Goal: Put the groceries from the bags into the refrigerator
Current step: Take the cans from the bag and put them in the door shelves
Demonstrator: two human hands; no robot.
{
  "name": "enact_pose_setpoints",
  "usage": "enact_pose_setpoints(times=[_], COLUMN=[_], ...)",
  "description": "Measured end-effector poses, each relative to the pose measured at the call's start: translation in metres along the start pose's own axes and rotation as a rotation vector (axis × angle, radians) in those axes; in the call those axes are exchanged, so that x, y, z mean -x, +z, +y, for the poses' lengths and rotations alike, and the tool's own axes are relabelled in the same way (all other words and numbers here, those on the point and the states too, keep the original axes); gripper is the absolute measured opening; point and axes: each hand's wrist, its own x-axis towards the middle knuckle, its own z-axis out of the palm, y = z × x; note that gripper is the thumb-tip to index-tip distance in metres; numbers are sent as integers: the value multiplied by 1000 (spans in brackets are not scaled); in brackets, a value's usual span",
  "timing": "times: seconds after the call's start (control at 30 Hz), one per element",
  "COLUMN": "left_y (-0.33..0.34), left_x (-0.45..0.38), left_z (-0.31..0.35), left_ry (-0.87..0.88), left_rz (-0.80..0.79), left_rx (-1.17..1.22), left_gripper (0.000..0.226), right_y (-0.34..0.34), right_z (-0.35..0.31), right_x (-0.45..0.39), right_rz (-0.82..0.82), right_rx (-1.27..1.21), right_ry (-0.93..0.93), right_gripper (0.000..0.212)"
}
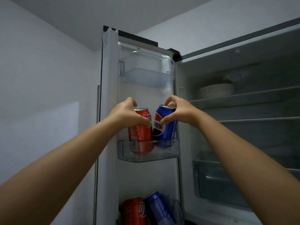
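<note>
The refrigerator door [110, 78] stands open on the left, with clear bins on its inner side. A red cola can [140, 132] stands upright in the middle door bin [167, 153], and my left hand [128, 112] grips it from the top and side. Right beside it a blue cola can [164, 129] sits in the same bin, tilted slightly, with my right hand [177, 111] closed around its top. The two cans touch or nearly touch. Another red can [134, 211] and another blue can [159, 208] stand in the lower door bin.
The top door bin [146, 77] holds nothing. To the right the fridge interior shows glass shelves [243, 98], a pale bowl [215, 90] on the upper shelf and a clear drawer [215, 181] below. A white wall lies to the left.
</note>
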Motion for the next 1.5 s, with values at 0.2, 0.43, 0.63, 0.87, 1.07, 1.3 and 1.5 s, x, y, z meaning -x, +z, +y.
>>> enact_pose_setpoints(times=[0.2, 0.43, 0.63, 0.87, 1.07, 1.3, 1.5], left_y=[12, 19, 29, 33, 11, -54, -157], left_x=[-14, -20, -3, 44, 86, 154, 253], left_z=[9, 25, 21, 24, -3, -51, -117], left_ry=[-195, -348, -269, -192, -198, -339, -517], left_rz=[-129, -73, 83, 80, 154, 144, 54], left_rx=[34, -117, -373, -670, -691, -862, -1075], left_gripper=[49, 62, 75, 34, 37, 40, 35], right_y=[1, 6, 30, 44, 56, 123, 225], right_z=[21, 27, 42, 45, 47, -40, -171], right_x=[-22, -35, -28, -8, 26, 67, 117], right_rz=[-205, -332, -228, -114, 123, 100, -61], right_rx=[-27, 76, 409, 415, 108, 62, 127], right_ry=[30, 15, -225, -376, -505, -734, -755], right_gripper=[32, 37, 51, 36, 32, 27, 33])
